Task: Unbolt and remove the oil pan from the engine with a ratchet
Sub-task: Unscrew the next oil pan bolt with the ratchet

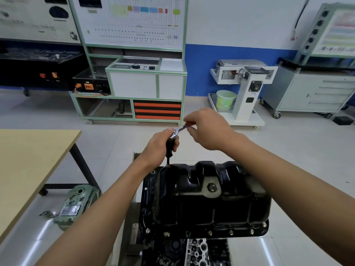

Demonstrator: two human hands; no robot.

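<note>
A black oil pan (203, 200) lies upside-up on the engine (192, 250), with several silver bolts along its near flange and a drain plug (211, 187) on top. A ratchet (177, 130) stands over the pan's far left corner on a black extension (169, 150) that reaches down to the flange. My left hand (160, 145) grips the extension just under the ratchet head. My right hand (206, 128) holds the ratchet's red-tipped handle, fingers curled round it.
A wooden table (32, 162) stands at the left. A green metal housing (75, 204) lies on the floor beside it. Training cabinets (134, 83), a white stand (244, 89) with a bucket, and a grey drawer cart (315, 89) line the far wall.
</note>
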